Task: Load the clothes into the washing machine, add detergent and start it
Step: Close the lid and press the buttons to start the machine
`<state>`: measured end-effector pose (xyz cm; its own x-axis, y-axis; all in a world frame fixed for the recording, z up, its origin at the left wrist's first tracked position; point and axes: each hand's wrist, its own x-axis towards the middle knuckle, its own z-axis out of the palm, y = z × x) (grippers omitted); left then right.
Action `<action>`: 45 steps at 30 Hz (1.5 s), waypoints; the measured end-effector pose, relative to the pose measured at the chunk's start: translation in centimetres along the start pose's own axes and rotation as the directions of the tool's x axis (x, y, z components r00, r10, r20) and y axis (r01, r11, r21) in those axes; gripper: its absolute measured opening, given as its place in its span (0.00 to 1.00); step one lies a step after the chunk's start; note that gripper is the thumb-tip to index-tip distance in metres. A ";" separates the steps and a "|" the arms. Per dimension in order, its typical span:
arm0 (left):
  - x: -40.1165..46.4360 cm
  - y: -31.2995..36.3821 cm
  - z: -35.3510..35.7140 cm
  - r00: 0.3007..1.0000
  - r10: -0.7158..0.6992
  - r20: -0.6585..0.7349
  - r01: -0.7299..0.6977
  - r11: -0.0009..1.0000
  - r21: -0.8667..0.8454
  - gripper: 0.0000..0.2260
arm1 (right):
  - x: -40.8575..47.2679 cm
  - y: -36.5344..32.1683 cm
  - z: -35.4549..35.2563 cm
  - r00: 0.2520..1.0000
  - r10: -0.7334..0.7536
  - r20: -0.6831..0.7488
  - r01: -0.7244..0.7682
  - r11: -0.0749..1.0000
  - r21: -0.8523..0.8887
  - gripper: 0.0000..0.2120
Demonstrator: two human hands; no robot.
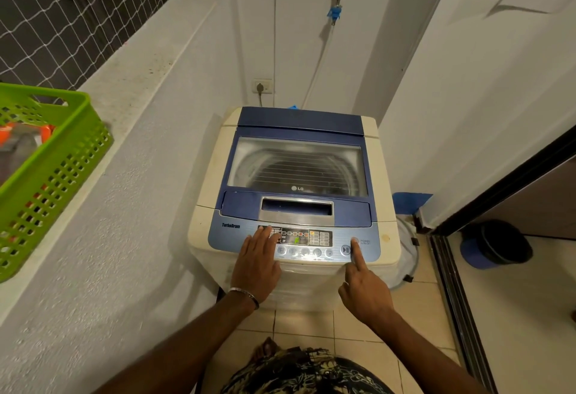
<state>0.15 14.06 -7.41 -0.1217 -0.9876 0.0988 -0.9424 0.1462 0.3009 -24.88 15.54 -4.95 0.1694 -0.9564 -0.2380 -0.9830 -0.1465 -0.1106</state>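
A cream top-loading washing machine [383, 181] with a blue lid [296, 128] stands against the back wall, lid down. Through its window I see the drum; what lies inside is not clear. The control panel [321, 239] at the front edge is lit, with a green digit showing. My left hand [257, 264] lies flat, fingers apart, on the panel's left end. My right hand [364, 291] is curled with only the index finger out, its tip on the power button at the panel's right end. Neither hand holds anything.
A green plastic basket [53, 172] with something orange inside sits on the low wall ledge at the left. A plug and socket [261, 86] and a hose are on the wall behind the machine. At the right, a sliding door track, a dark bucket [498, 245] and a coiled hose.
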 end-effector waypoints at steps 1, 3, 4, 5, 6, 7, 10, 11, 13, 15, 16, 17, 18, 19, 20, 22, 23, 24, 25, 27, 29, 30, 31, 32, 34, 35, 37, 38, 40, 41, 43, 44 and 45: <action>0.0 0.0 0.0 1.000 0.000 0.000 0.000 1.000 -0.002 0.28 | 0.0 0.0 0.0 1.000 -0.001 0.006 0.001 1.000 0.000 0.12; 0.0 0.0 0.0 1.000 0.001 -0.005 -0.001 1.000 0.000 0.28 | 0.0 -0.1 -0.2 1.000 -0.005 0.021 0.005 1.000 -0.001 0.12; 0.0 0.1 0.0 1.000 0.001 -0.007 -0.001 1.000 0.000 0.28 | 0.0 -0.1 -0.4 1.000 -0.007 0.028 0.007 1.000 0.001 0.12; 0.0 0.1 0.0 1.000 0.001 -0.007 -0.001 1.000 -0.001 0.28 | 0.2 -0.1 -0.5 0.999 -0.008 0.036 0.008 1.000 0.003 0.13; 0.0 0.1 0.0 1.000 0.004 -0.007 -0.004 1.000 0.000 0.28 | 0.3 0.0 -0.6 0.999 -0.006 0.045 0.006 1.000 0.008 0.15; 0.0 0.1 0.0 1.000 0.007 -0.008 -0.007 1.000 0.000 0.28 | 0.4 0.1 -0.6 0.998 -0.003 0.056 0.002 1.000 0.012 0.16; -0.1 0.2 0.0 1.000 0.011 -0.012 -0.011 1.000 -0.006 0.28 | 0.5 0.4 -0.5 0.996 0.003 0.092 -0.004 1.000 0.014 0.16; -0.1 0.3 0.0 1.000 0.011 -0.013 -0.011 1.000 -0.010 0.28 | 0.5 0.5 -0.4 0.995 0.003 0.097 -0.004 1.000 0.016 0.16; 0.0 0.4 -0.1 1.000 0.010 -0.023 -0.011 1.000 -0.019 0.28 | 0.7 0.6 -0.5 0.996 0.009 0.089 -0.011 1.000 0.023 0.15; 0.1 0.5 -0.2 1.000 0.006 -0.029 -0.006 1.000 -0.028 0.28 | 0.6 0.8 -0.5 0.997 0.016 0.071 -0.018 1.000 0.018 0.15; 0.2 0.5 -0.2 1.000 0.005 -0.030 -0.006 1.000 -0.030 0.28 | 0.6 0.8 -0.4 0.998 0.013 0.067 -0.014 1.000 0.010 0.16; 0.2 0.5 -0.3 0.999 0.005 -0.033 -0.006 1.000 -0.031 0.28 | 0.5 0.8 -0.2 0.998 0.006 0.066 -0.006 1.000 0.002 0.17; 0.3 0.5 -0.4 0.999 0.004 -0.037 -0.005 1.000 -0.030 0.28 | 0.4 0.8 0.0 0.998 0.002 0.065 -0.001 1.000 -0.004 0.18; 0.3 0.5 -0.4 0.999 0.001 -0.040 -0.003 0.999 -0.034 0.28 | 0.4 0.8 0.2 0.998 -0.002 0.065 0.002 1.000 -0.005 0.18; 0.3 0.4 -0.4 0.999 -0.002 -0.042 0.000 0.999 -0.038 0.28 | 0.3 0.8 0.2 0.998 -0.004 0.064 0.005 1.000 -0.004 0.18; 0.2 0.4 -0.4 0.999 -0.005 -0.037 0.003 0.999 -0.036 0.27 | 0.3 0.7 0.3 0.998 -0.002 0.063 0.002 1.000 -0.007 0.16; 0.2 0.5 -0.4 0.999 -0.004 -0.035 0.003 1.000 -0.031 0.27 | 0.3 0.7 0.3 0.998 -0.002 0.059 0.002 1.000 -0.008 0.14; 0.2 0.5 -0.4 0.999 -0.001 -0.038 0.000 1.000 -0.027 0.27 | 0.3 0.6 0.3 0.999 -0.005 0.054 0.005 1.000 -0.010 0.14; 0.2 0.5 -0.4 1.000 -0.002 -0.031 0.001 1.000 -0.030 0.28 | 0.3 0.6 0.4 0.999 -0.004 0.052 0.004 1.000 -0.009 0.14; 0.2 0.7 -0.5 1.000 -0.001 -0.028 0.000 1.000 -0.029 0.28 | 0.3 0.6 0.6 0.999 -0.002 0.053 0.002 1.000 -0.009 0.12; 0.2 0.9 -0.5 1.000 -0.001 -0.021 0.000 1.000 -0.025 0.28 | 0.4 0.7 0.7 0.999 0.005 0.048 -0.005 1.000 -0.004 0.11; 0.3 1.0 -0.5 1.000 0.003 -0.022 -0.003 1.000 -0.023 0.28 | 0.4 0.7 0.7 0.999 0.005 0.043 -0.005 1.000 -0.005 0.11; 0.3 1.1 -0.6 1.000 0.004 -0.021 -0.004 1.000 -0.024 0.28 | 0.4 0.6 0.7 0.999 0.006 0.040 -0.006 1.000 -0.002 0.11; 0.4 1.2 -0.6 1.000 0.007 -0.031 -0.008 1.000 -0.024 0.27 | 0.4 0.6 0.7 0.999 0.004 0.039 -0.004 1.000 0.002 0.11; 0.5 1.4 -0.8 0.999 0.008 -0.040 -0.008 1.000 -0.017 0.26 | 0.3 0.4 0.4 0.999 0.000 0.034 -0.001 1.000 0.012 0.11; 0.5 1.5 -0.9 0.999 0.007 -0.042 -0.008 1.000 -0.016 0.26 | 0.3 0.3 0.3 1.000 0.004 0.031 -0.004 1.000 0.011 0.12; 0.7 1.5 -1.2 0.999 0.011 -0.040 -0.012 1.000 -0.020 0.26 | 0.3 0.2 0.1 1.000 0.014 0.021 -0.014 1.000 0.010 0.14; 0.8 1.5 -1.3 0.999 0.015 -0.045 -0.016 1.000 -0.019 0.26 | 0.3 0.0 0.0 1.000 0.020 0.012 -0.020 1.000 0.011 0.15; 1.0 1.4 -1.1 0.998 0.011 -0.056 -0.013 1.000 -0.024 0.26 | 0.6 -0.2 -0.3 1.000 0.015 -0.021 -0.015 1.000 0.013 0.18; 1.1 1.4 -1.6 0.999 0.005 -0.055 -0.007 0.999 -0.041 0.26 | 0.8 -0.2 -0.7 0.999 0.014 -0.044 -0.013 1.000 0.018 0.20; 1.7 1.3 -2.0 0.997 0.006 -0.081 -0.011 0.998 -0.061 0.25 | 1.5 -0.5 -1.7 0.992 0.019 -0.125 -0.012 0.998 0.060 0.19; 2.2 0.9 -1.7 0.995 0.018 -0.098 -0.023 0.998 -0.053 0.24 | 2.1 -0.7 -2.3 0.985 0.014 -0.170 0.000 0.997 0.079 0.16; 2.6 1.1 -2.4 0.995 0.010 -0.100 -0.016 0.998 -0.055 0.24 | 2.8 -0.9 -2.9 0.979 0.006 -0.204 0.013 0.996 0.090 0.15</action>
